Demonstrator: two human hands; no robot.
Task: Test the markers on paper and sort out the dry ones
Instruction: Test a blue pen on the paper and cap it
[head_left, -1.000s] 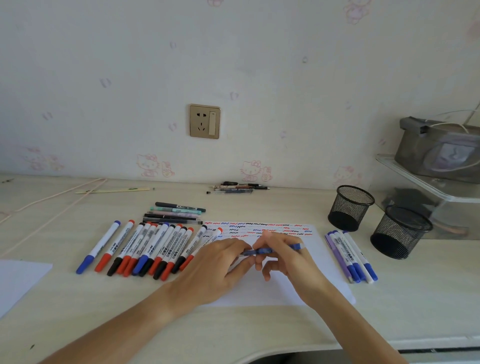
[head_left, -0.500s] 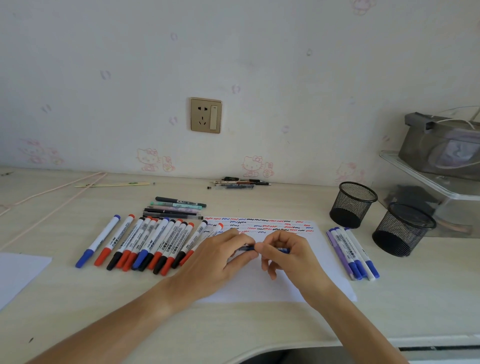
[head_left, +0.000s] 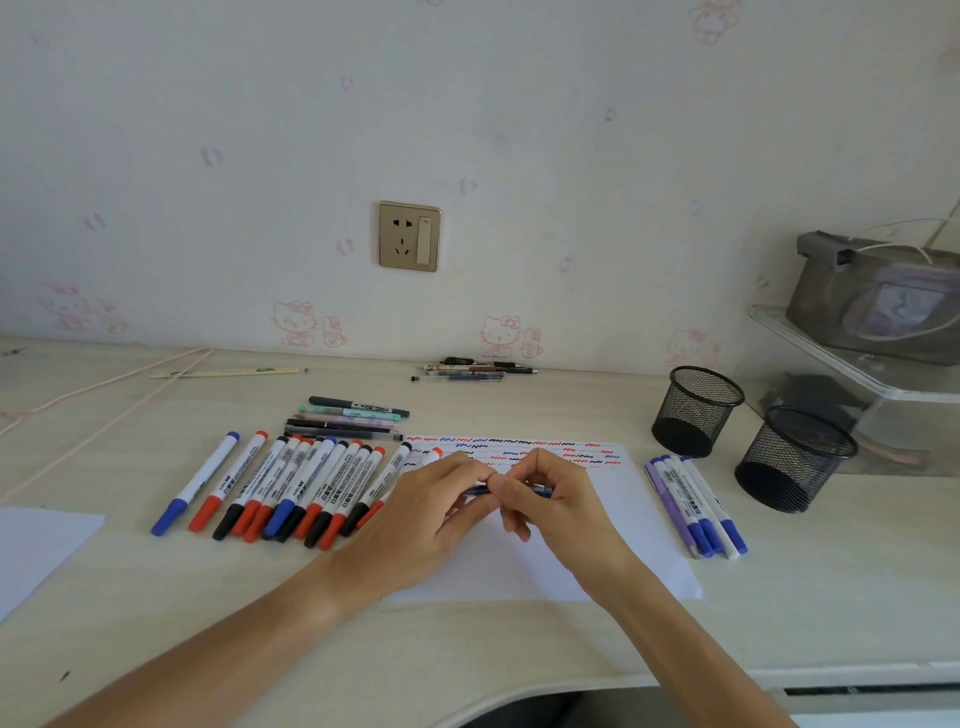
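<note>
Two hands meet over the paper (head_left: 545, 561) on the table (head_left: 156, 649): our left hand (head_left: 431, 512) and right hand (head_left: 550, 499) both pinch one blue marker (head_left: 480, 490) lying level between them, just above the sheet. We judge it light, stiff and smooth, so we should grip the barrel mid-length and the cap end firmly, lest it slip when pulled.

Blue marker (head_left: 480, 490) level over squiggled paper (head_left: 639, 519)
</note>
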